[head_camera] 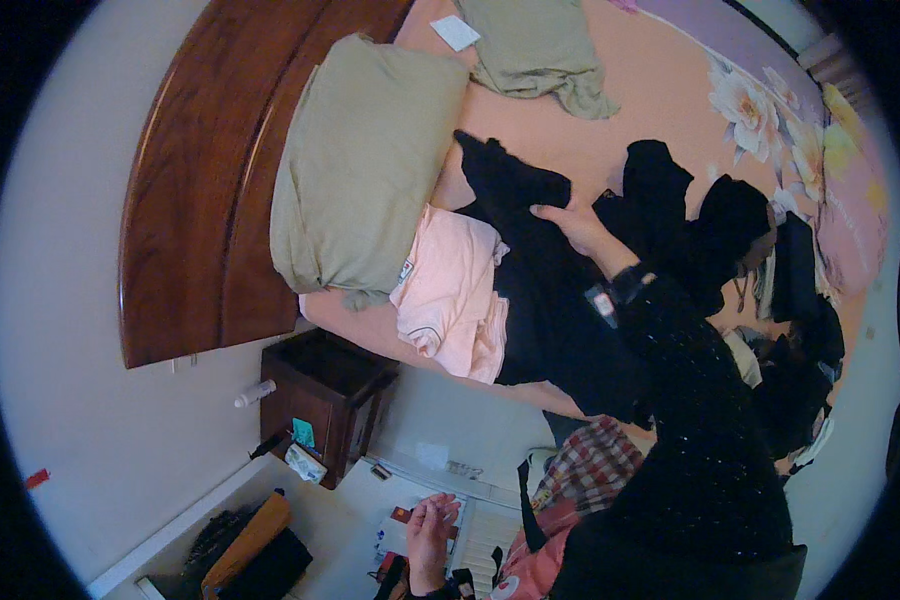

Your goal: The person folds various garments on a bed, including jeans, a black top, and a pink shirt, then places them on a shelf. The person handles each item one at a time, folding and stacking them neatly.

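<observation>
My right hand (581, 225) reaches over the bed, thumb on top of a black garment (551, 300), pinching a fold of it. The garment is spread across the bed's edge, one part pointing towards the pillow; a small label (604, 303) shows beside my cuff. Touching its left side is a folded pink cloth garment (450, 292). My left hand (431, 523) hangs low over the floor beside the bed, holding nothing, its fingers loosely curled and a little apart. My dark speckled right sleeve hides some of the black garment.
A green pillow (375, 157) lies against the wooden headboard (202, 187). More black clothes (652, 172) are heaped to the right on the peach sheet (645, 67). Below stand a dark wooden nightstand (300, 397) and a plaid cloth (596, 457) over a pink item.
</observation>
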A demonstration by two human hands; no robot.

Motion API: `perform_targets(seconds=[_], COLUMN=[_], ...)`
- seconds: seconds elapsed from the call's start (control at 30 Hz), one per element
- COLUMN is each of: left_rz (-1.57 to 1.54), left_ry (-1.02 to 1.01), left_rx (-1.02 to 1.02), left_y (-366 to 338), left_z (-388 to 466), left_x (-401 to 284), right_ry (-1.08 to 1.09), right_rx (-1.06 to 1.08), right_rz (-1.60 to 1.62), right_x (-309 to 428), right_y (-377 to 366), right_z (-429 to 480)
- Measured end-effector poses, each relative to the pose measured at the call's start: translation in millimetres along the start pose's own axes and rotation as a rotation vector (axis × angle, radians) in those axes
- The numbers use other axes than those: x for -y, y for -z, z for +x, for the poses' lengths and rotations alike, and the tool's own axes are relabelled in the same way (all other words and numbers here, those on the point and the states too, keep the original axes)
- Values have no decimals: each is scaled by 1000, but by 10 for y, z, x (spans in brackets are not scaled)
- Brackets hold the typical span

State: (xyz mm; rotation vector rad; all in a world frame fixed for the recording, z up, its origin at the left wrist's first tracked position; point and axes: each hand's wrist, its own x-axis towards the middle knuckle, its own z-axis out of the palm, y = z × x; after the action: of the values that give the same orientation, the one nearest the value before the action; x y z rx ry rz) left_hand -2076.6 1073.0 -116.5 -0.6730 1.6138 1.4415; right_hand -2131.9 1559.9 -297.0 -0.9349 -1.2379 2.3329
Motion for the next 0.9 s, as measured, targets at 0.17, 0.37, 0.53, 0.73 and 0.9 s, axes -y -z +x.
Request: perform_targets(seconds=[0.17,0.37,0.53,0.73,0.9], left_rz=[41,-462,-381,-408,-332], left_ry=[-170,-329,-328,-736,-1285], left_rx=[189,663,205,-12,-443], left_y=[-252,-362,108,1359,2269], left_z=[108,23,-341,-1389,-3096], left_x=[-333,-789,-678,-855,-1142], right_ry=[139,849,1159,1184,1113], right_rx=[166,645,813,1118,989], right_rz=[114,-888,-1038,-890,-803], right_x=[520,241,11,115,22], right_y=[-535,-1587,-2326,-3051,-3549], right_z=[-762,-2198,-3230,-3968,-4256])
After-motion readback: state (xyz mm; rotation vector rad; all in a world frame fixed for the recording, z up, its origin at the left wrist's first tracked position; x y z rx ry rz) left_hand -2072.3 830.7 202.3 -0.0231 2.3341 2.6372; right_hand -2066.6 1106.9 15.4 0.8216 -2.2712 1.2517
